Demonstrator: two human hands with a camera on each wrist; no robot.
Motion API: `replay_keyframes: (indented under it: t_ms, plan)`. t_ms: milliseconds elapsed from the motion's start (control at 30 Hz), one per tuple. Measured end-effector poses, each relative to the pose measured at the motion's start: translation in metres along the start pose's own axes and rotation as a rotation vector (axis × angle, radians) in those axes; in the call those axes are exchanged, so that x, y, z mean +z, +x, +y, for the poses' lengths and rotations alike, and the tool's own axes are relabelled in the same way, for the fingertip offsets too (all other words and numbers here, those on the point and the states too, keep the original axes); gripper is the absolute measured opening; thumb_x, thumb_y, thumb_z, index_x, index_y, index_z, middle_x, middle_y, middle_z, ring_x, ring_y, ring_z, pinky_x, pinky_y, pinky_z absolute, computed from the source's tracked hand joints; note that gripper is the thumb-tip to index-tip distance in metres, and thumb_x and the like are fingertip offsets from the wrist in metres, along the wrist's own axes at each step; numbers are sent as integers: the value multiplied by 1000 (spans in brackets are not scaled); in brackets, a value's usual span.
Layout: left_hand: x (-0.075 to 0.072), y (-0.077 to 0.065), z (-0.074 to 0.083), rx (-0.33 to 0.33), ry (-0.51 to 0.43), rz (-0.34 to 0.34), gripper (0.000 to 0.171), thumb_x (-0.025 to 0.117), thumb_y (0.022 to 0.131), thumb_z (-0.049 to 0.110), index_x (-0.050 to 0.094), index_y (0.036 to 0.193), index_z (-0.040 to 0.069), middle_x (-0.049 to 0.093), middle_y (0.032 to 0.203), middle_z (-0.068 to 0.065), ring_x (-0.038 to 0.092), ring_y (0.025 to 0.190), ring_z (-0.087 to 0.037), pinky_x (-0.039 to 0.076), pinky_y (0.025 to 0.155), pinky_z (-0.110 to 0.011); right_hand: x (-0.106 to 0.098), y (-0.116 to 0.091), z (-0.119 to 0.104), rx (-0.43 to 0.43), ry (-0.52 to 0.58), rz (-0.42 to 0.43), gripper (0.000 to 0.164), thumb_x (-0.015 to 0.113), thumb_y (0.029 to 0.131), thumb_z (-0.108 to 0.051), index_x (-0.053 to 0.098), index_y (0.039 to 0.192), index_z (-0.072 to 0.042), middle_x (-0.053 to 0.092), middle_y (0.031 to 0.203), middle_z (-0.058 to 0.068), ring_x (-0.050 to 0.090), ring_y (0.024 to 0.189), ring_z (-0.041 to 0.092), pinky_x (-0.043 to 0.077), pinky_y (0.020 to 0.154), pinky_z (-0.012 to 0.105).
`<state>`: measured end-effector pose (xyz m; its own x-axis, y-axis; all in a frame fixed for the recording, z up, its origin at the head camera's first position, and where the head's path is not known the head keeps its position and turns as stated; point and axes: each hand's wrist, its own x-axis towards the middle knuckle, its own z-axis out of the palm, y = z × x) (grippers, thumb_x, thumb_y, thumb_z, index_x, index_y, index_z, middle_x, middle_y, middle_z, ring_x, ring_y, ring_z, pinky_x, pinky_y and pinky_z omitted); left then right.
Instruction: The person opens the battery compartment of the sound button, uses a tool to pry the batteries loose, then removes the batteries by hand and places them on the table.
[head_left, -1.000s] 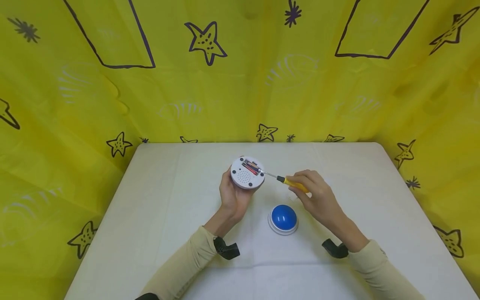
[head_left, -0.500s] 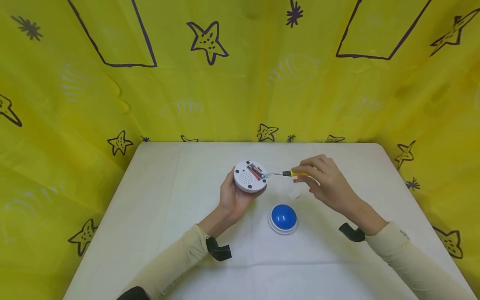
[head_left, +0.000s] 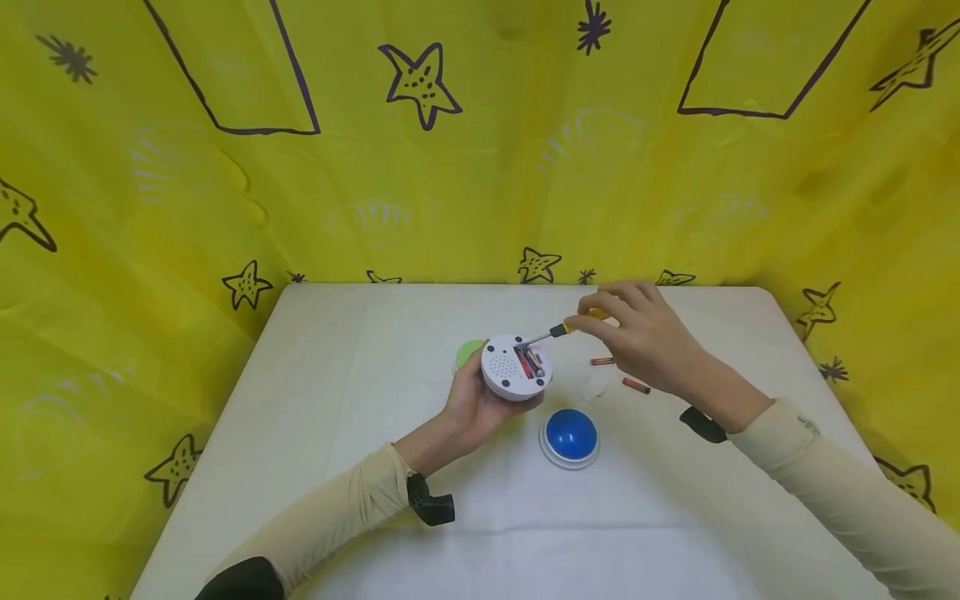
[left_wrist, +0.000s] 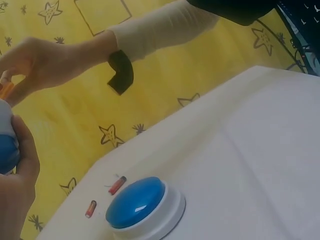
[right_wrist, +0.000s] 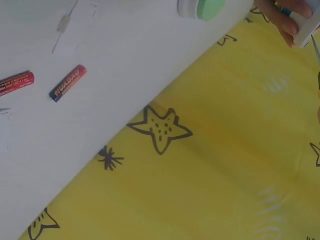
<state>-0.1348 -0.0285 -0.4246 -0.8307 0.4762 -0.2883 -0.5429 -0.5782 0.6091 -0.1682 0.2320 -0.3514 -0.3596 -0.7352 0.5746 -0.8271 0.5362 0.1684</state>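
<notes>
My left hand [head_left: 476, 408] holds a round white push-button device [head_left: 497, 372], its underside tipped up towards the head camera. Part of its blue dome [left_wrist: 7, 152] shows beneath it in the left wrist view. The battery compartment in the underside is uncovered, with red and dark batteries [head_left: 529, 363] inside. Between thumb and fingers, my right hand [head_left: 645, 329] pinches a screwdriver [head_left: 557, 331] with a yellow handle and a black collar. The shaft slants down to the left, its tip right at the compartment's upper end. The fingers cover much of the handle.
A blue push button [head_left: 571, 435] with a white base stands on the white table [head_left: 360, 400] in front of the hands. Behind the left hand is a green button [head_left: 468, 353]. Two loose red batteries [right_wrist: 68, 83] lie right of the device, near small clear pieces [head_left: 592, 387]. Yellow curtain [head_left: 480, 183] surrounds the table.
The left hand has shifted the device right and slightly nearer, turning it. The right hand has risen, and the screwdriver tip is now at the compartment's upper end. The green button has come into view.
</notes>
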Motion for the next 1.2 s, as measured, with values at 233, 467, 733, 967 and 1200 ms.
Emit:
replay_keyframes:
  t_ms: [233,467,733,967,1200]
  plan:
    - [-1,-1,3,-29,61,4,58,24,111,51,32,162,25,37,167,-15,40,150,-42,46,110,-52,-7,11,6,-81,-59,-46,67,88,62,15,71,120,-12,69,113,14,59,110,38,50,89,54]
    - [-1,0,5,-87,141,-15,63,26,110,58,29,163,25,39,165,-17,50,140,-39,56,95,-41,-17,23,11,-158,-83,-73,69,93,60,12,70,120,-14,68,114,13,59,112,39,49,93,55]
    - [2,-2,6,-132,204,-50,67,24,108,61,25,165,24,37,165,-18,51,139,-44,57,92,-36,-27,37,8,-269,-177,-94,62,94,66,6,69,120,-13,70,114,10,61,116,36,52,99,56]
    - [3,-3,8,-157,244,-47,69,24,108,61,26,165,23,40,164,-17,52,139,-46,59,87,-34,-25,46,12,-195,-24,-99,61,90,62,17,74,111,-14,72,112,9,59,116,37,50,99,55]
    - [2,-2,4,-208,245,-62,65,26,108,61,30,163,26,41,164,-18,58,132,-41,60,83,-33,-12,50,24,-84,194,-129,54,79,70,26,78,101,-19,73,108,5,58,118,36,50,100,58]
